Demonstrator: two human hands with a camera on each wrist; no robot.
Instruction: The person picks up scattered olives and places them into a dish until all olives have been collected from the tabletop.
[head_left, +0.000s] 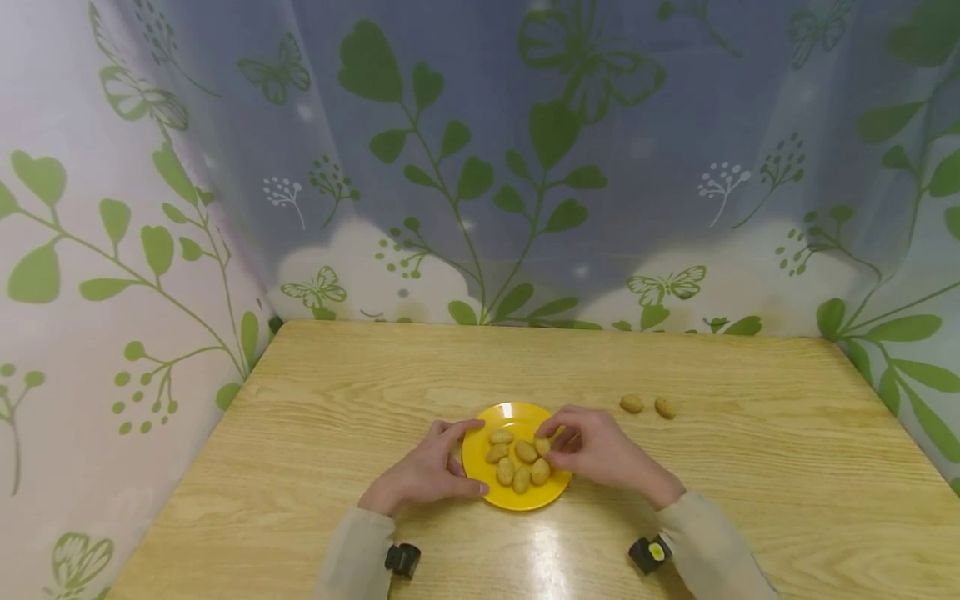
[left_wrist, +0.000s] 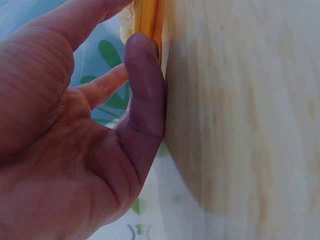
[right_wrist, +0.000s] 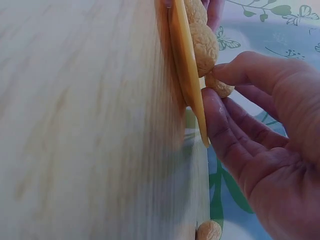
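A yellow plate [head_left: 525,502] lies on the table with several small potatoes [head_left: 505,472] on it. My left hand [head_left: 423,471] holds the plate's left rim, thumb at the near side and index finger at the far side. The plate's edge [left_wrist: 148,20] shows at those fingers in the left wrist view. At the right side of the plate, my right hand [head_left: 596,446] pinches a small potato [head_left: 542,446] between thumb and fingers. That potato [right_wrist: 221,87] is partly covered by the thumb in the right wrist view, beside another potato [right_wrist: 204,49] on the plate.
Two more small potatoes, a left one [head_left: 632,403] and a right one [head_left: 665,407], lie on the wooden table [head_left: 360,375] beyond the right hand. A curtain [head_left: 480,167] with leaves and butterflies hangs along the table's back and sides. Each wrist wears a black device [head_left: 402,560].
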